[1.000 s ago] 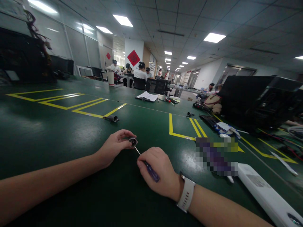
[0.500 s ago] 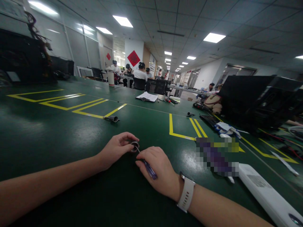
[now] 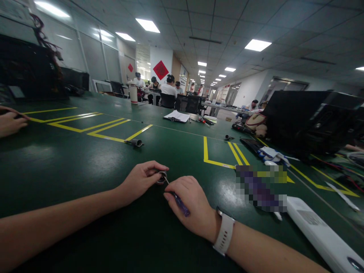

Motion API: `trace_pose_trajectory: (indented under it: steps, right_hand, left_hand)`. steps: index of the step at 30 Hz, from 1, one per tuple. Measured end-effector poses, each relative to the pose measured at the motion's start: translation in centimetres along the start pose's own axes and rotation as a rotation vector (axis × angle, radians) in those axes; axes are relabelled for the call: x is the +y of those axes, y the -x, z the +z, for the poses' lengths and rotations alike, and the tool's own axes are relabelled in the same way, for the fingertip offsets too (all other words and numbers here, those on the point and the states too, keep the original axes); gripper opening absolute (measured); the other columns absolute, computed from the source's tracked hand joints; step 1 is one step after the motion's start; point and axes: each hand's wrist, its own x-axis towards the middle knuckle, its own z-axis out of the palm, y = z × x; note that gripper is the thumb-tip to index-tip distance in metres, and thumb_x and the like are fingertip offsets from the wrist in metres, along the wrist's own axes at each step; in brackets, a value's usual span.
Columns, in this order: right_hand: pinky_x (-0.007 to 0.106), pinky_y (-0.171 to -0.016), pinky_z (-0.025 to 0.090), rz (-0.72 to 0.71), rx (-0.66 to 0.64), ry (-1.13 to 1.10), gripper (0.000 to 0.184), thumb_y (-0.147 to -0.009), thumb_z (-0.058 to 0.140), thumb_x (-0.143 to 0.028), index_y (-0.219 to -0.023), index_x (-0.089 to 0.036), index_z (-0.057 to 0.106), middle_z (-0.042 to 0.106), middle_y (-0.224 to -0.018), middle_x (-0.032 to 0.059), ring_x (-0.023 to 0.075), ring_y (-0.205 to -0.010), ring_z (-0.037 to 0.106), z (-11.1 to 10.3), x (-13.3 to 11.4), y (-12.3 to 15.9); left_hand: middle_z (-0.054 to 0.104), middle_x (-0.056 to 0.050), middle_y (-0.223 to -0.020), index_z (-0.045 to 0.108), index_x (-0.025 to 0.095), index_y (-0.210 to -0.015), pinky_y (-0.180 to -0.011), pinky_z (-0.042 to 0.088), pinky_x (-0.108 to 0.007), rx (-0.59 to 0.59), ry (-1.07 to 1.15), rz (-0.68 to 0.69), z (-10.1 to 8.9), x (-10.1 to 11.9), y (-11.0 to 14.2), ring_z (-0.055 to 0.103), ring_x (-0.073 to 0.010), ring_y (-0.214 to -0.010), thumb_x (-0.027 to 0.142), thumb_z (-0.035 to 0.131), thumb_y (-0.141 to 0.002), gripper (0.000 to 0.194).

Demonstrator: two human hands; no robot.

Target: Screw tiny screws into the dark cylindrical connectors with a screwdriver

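Observation:
My left hand is closed round a small round metal part and holds it against the green table. My right hand, with a white watch on the wrist, grips a small screwdriver with a blue-purple handle. The thin shaft points up and left, and its tip sits in the metal part.
A similar small metal part lies on a yellow line further back, another to the right. A white flat device lies at lower right. Another person's hand rests at the left edge. Papers, black cases and seated people are behind.
My left hand has turned the metal part slightly and pressed it down to the table. Another person's hand has come into view at the left edge.

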Motion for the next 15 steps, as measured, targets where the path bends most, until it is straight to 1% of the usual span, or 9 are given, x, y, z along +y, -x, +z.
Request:
trace_pose_trajectory:
  steps: [5, 10, 15]
  right_hand:
    - [0.032, -0.08, 0.039, -0.02, 0.016, 0.007, 0.01, -0.087, 0.047, -0.019, -0.089, -0.018, 0.056, 0.065, -0.085, 0.0047, 0.0165, -0.085, 0.058, 0.02, -0.03, 0.02]
    - [0.032, -0.081, 0.039, -0.041, 0.003, 0.031, 0.009, -0.086, 0.047, -0.019, -0.089, -0.018, 0.056, 0.065, -0.085, 0.0039, 0.0156, -0.084, 0.058, -0.12, -0.18, 0.07]
    - [0.032, -0.082, 0.038, -0.015, 0.0, 0.059, 0.009, -0.087, 0.048, -0.018, -0.09, -0.019, 0.056, 0.065, -0.088, 0.0034, 0.0152, -0.085, 0.058, -0.16, -0.26, 0.02]
  left_hand:
    - [0.07, -0.004, -0.087, 0.065, 0.017, -0.082, -0.075, 0.056, -0.036, -0.009, 0.0, 0.012, -0.06, -0.18, -0.01, 0.067, -0.0204, -0.08, 0.025, 0.063, -0.065, 0.019]
    - [0.069, -0.004, -0.093, 0.065, 0.017, -0.084, -0.073, 0.057, -0.035, -0.014, -0.011, 0.005, -0.09, -0.07, 0.0, 0.066, -0.0207, -0.083, 0.026, 0.062, -0.066, 0.02]
    - [0.07, -0.003, -0.091, 0.064, 0.017, -0.086, -0.076, 0.056, -0.035, -0.019, -0.022, 0.006, -0.11, -0.12, 0.0, 0.067, -0.02, -0.083, 0.024, 0.061, -0.067, 0.02]
